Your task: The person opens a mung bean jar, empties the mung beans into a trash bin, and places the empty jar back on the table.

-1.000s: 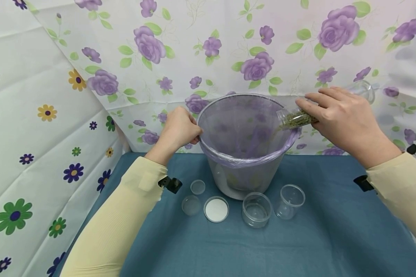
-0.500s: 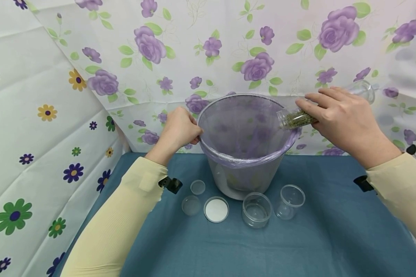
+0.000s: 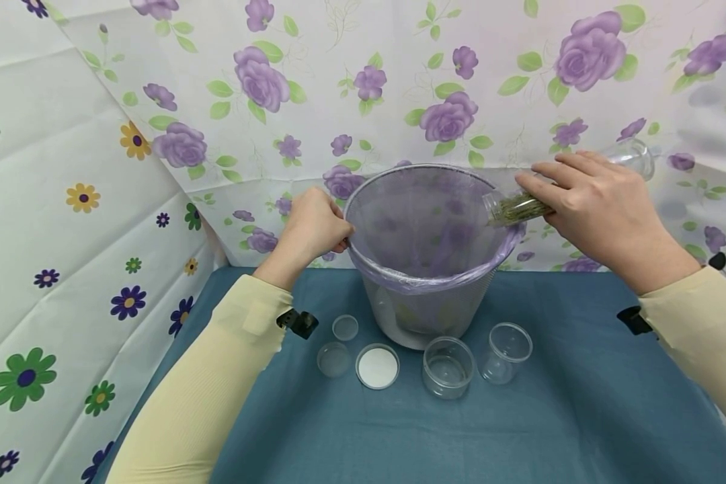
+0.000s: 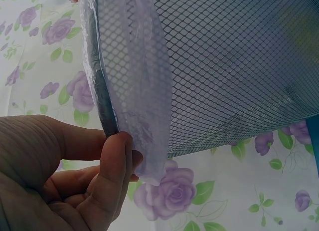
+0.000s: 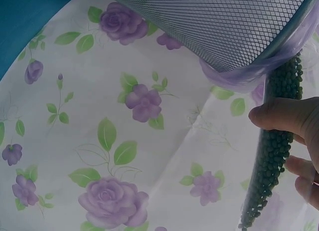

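— From the head view, what's going on in the middle of the frame?

— A grey mesh wastebasket lined with a pale purple plastic bag (image 3: 426, 262) stands on the blue cloth-covered table (image 3: 581, 403). The left hand (image 3: 311, 225), left of centre, has its fingers curled over the rim, probably to steady the basket. At the right, the right hand (image 3: 593, 202) is wrapped round a clear tube-shaped bottle of small green beans (image 3: 514, 207), tipped nearly level with its mouth just past the rim, over the bag.

— And along the lower centre?

— A row of empties: two small clear cups (image 3: 339, 343), a white round lid (image 3: 378, 366), and two clear plastic jars (image 3: 474, 356), just in front of the basket.

— Does the left wrist view add anything?

— Yes: lower left, thumb and fingers (image 4: 112, 171) pinch the metal rim with the bag's folded-over edge (image 4: 142, 116), so the liner is held in place too.

— The right wrist view?

— At the right edge, fingertips (image 5: 289, 116) clamp the bean-packed bottle (image 5: 279, 141), which slants up to the basket's rim (image 5: 279, 41) in the upper right. I can't tell whether any beans are leaving it.
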`<state>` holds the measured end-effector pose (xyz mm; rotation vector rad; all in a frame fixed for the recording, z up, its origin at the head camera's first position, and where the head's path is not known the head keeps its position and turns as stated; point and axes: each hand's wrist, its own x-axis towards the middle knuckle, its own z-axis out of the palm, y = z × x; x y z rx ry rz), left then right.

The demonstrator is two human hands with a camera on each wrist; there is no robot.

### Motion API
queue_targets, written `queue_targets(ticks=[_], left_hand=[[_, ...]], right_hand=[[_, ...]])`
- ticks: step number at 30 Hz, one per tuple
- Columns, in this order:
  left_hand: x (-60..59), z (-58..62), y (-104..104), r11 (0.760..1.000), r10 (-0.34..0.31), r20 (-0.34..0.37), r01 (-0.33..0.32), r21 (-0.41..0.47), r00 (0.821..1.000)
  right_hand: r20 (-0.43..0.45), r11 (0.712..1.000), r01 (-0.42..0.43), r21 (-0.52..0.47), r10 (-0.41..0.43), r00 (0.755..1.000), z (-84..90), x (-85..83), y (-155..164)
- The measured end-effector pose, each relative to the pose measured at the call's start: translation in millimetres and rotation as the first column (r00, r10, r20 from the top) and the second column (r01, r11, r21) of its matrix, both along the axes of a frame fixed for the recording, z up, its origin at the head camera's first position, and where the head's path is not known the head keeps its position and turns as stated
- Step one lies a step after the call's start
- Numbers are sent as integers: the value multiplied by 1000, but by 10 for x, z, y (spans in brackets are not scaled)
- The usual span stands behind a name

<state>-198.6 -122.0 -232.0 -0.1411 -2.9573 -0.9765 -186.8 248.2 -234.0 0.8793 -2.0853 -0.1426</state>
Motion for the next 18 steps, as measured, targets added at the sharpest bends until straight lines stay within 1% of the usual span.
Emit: queue_targets(ticks=[18], left_hand=[[-5, -4, 4, 1000, 11, -3, -11, -7, 1000]], right_hand=[[6, 1000, -7, -3, 7, 1000, 8, 1, 2]])
